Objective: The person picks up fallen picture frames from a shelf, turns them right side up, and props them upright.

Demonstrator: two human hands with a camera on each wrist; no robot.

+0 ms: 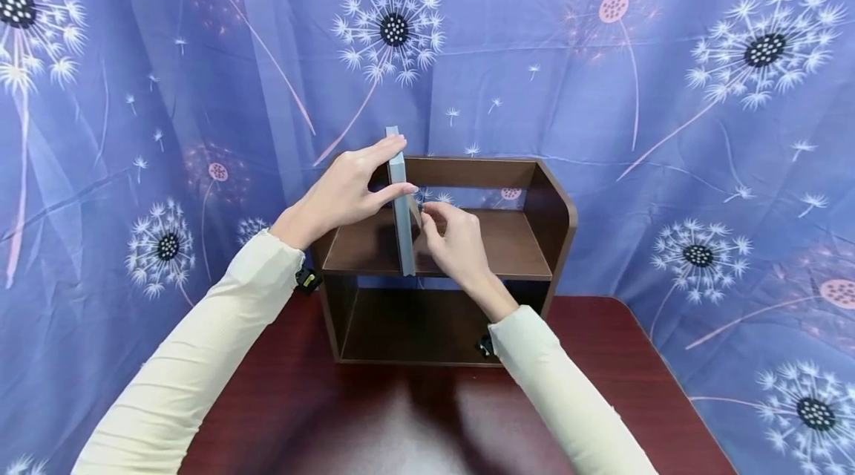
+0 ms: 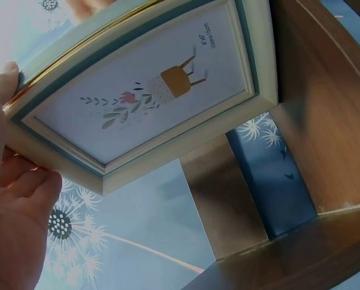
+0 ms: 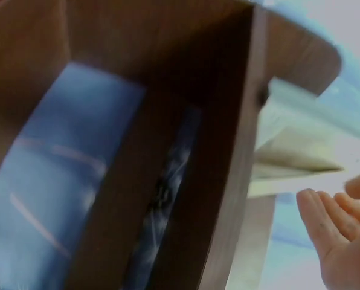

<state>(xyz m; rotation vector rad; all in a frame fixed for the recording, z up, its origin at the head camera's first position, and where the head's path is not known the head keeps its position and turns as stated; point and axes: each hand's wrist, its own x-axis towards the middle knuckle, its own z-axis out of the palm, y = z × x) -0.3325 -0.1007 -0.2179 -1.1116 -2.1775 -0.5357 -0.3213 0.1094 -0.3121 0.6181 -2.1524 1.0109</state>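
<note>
A picture frame [image 1: 403, 230] stands upright, edge-on to me, on the upper board of a brown desk shelf [image 1: 510, 241]. My left hand [image 1: 344, 189] grips it near its upper part, thumb across the edge. In the left wrist view, the picture [image 2: 138, 96] shows a yellow pot-like shape with legs, leaves and a flower, inside a cream and blue-green border. A brownish support flap [image 3: 301, 148] sticks out from the frame's back. Close beside the flap's end is my right hand [image 1: 461, 241]; the right wrist view shows its fingers [image 3: 328, 220] fairly straight and apart from the flap.
The shelf has side panels [image 1: 551, 223], a back rail [image 1: 467, 171] and a lower compartment [image 1: 414, 326]. It stands on a dark red table [image 1: 601, 371]. Behind and at both sides hangs a blue curtain [image 1: 521, 111] with dandelion prints.
</note>
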